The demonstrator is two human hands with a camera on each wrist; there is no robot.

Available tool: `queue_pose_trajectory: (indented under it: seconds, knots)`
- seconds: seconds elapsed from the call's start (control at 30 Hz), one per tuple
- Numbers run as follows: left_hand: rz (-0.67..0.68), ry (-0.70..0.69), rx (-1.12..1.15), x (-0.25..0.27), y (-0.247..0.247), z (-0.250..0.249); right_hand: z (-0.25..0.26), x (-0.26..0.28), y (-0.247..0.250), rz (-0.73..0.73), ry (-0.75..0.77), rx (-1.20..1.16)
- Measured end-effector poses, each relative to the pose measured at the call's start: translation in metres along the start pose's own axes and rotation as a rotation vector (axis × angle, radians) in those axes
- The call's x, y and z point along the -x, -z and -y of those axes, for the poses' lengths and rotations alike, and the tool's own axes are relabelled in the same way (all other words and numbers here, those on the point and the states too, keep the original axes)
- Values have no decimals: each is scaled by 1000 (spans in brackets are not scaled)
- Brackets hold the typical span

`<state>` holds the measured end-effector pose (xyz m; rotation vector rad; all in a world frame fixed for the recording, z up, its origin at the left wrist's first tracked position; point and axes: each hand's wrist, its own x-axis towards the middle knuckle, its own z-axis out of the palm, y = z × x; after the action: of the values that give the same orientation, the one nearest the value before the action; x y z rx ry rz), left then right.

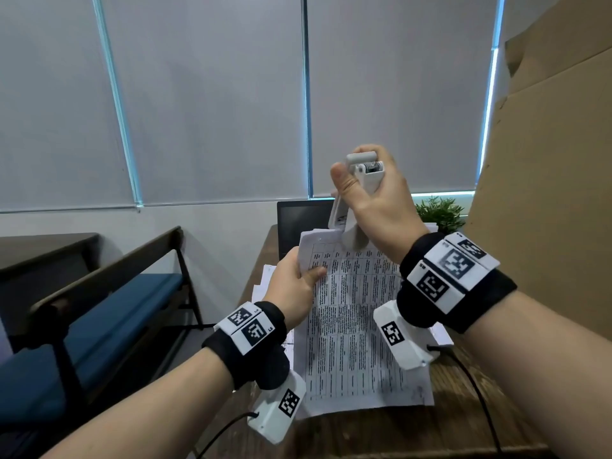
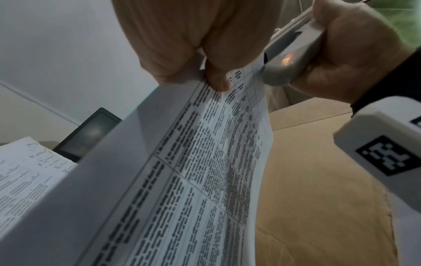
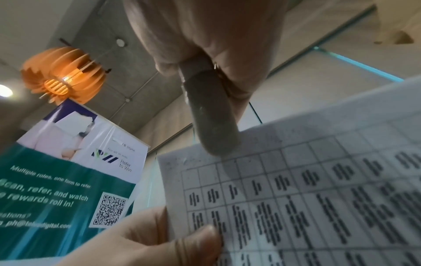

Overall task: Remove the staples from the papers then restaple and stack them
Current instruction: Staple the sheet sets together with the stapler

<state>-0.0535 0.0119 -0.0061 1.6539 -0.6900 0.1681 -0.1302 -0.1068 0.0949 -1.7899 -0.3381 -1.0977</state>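
A set of printed papers [image 1: 357, 323] with a text table is raised off the desk; my left hand [image 1: 294, 279] pinches its upper left edge, thumb on the front [image 3: 196, 235]. My right hand [image 1: 371, 200] grips a light grey stapler [image 1: 351, 200], held upright with its nose down over the top edge of the papers near the left corner. In the left wrist view the stapler [image 2: 289, 57] bites the sheet's top margin. The stapler tip [image 3: 216, 129] overlaps the paper's top edge [image 3: 296, 144] in the right wrist view.
More printed sheets [image 1: 265, 286] lie on the wooden desk [image 1: 381, 429] under the raised papers. A dark laptop screen [image 1: 301, 226] and a small green plant [image 1: 440, 213] stand behind. A tall cardboard box [image 1: 556, 160] fills the right; a blue bench [image 1: 109, 313] stands left.
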Motion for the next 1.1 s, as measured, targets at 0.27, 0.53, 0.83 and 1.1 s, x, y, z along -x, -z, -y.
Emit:
queue_pose_trajectory:
  seconds: [0.27,0.53,0.83,1.1]
  knots:
    - [38,-81,-76,8,-17,-14,3,3,-19,-59,41,-24]
    - [72,-77,-131,15,-17,-16,0,-1,-26,-211,105,37]
    - [25,182,21,-9,-7,18,-11,-16,-9,-343,21,-115]
    - [-65,373,-150,-60,24,78,-78,-10,24,-180,-206,241]
